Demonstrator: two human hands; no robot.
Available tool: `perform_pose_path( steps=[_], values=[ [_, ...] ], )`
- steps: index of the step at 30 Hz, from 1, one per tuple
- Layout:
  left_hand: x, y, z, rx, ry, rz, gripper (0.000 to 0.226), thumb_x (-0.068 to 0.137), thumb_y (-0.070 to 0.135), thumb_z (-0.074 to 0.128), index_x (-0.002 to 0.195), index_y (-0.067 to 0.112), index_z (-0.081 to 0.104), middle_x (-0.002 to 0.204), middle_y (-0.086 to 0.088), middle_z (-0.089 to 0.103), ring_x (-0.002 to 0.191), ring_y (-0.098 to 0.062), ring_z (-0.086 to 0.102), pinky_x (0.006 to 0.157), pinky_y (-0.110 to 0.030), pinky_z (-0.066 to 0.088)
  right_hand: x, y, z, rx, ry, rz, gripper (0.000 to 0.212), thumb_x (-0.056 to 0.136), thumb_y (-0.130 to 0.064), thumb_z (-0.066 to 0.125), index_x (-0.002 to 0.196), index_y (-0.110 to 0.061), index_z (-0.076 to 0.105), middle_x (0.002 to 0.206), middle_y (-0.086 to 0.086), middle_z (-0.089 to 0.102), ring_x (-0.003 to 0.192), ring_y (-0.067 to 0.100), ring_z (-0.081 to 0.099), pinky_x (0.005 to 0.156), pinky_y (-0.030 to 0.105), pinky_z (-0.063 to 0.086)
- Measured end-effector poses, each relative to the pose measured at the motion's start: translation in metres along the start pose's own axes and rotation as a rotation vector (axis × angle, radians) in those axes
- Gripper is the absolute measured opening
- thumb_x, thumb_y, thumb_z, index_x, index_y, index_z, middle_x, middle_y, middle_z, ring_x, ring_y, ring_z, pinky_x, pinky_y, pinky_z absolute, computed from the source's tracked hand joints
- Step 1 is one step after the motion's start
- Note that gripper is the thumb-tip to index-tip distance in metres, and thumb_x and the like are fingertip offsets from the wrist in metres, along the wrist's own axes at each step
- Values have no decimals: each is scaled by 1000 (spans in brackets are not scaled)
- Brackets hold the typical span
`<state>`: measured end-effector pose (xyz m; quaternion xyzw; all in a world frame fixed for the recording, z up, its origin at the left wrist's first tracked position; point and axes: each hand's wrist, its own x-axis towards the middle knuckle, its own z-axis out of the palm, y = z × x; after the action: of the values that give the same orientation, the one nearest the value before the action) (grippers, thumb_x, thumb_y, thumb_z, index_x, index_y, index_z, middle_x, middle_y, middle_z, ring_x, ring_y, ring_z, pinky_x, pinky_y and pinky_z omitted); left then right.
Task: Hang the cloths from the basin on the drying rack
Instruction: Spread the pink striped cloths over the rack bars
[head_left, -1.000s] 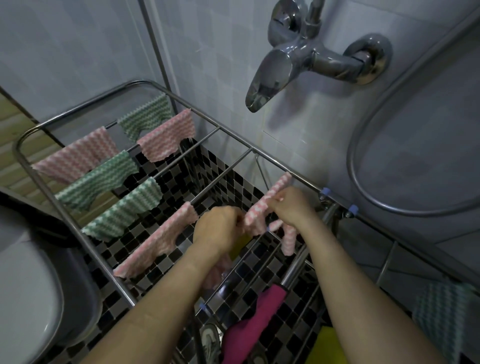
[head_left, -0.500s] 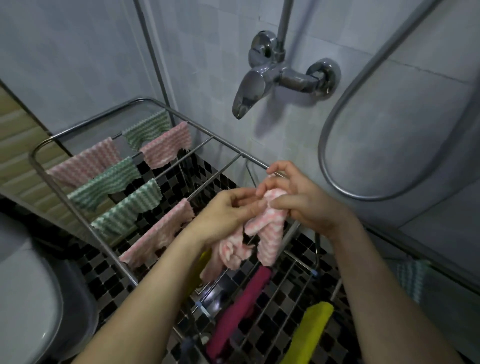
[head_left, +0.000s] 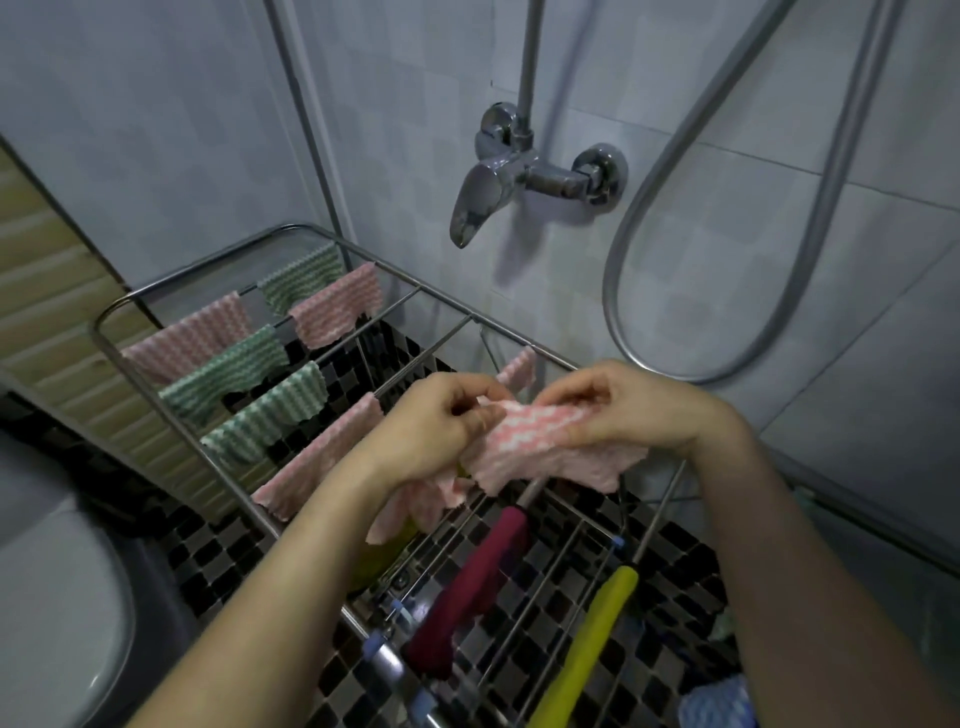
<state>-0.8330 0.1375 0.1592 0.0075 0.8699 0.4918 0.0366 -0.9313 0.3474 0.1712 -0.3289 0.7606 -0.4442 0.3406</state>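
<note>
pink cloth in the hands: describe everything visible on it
The pink cloth has a pink-and-white wavy weave, soft and fleecy-looking, with ragged edges. It is stretched roughly level between the left hand and the right hand, both pinching its upper edge. The lower edge droops, and a bunched part hangs below the left hand. It is held above the rods of the drying rack; contact with them cannot be told.

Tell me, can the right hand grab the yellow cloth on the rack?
Probably not right away. The way down to the yellow cloth looks free, but the right hand is pinching the pink cloth with the left hand, so it must let go first.
</note>
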Motion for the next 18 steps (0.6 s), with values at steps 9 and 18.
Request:
perform_pose_path(
  steps=[9,18],
  values=[
    [-21,18,-36,9,-25,-5,23,90,18,57,97,30,76,97,-27,69,89,-47,64,87,-62,47,25,-23,36,320,-163,-73,32,80,1,71,100,-15,52,83,-5,60,65,2,54,52,12,43],
    [-37,28,-77,176,-18,-1,32,91,3,60,105,26,76,100,8,75,97,-4,68,93,-37,54,58,-52,42,52,-260,-49,29,83,-7,73,112,-8,68,101,12,70,90,12,66,84,33,56]
  ],
)
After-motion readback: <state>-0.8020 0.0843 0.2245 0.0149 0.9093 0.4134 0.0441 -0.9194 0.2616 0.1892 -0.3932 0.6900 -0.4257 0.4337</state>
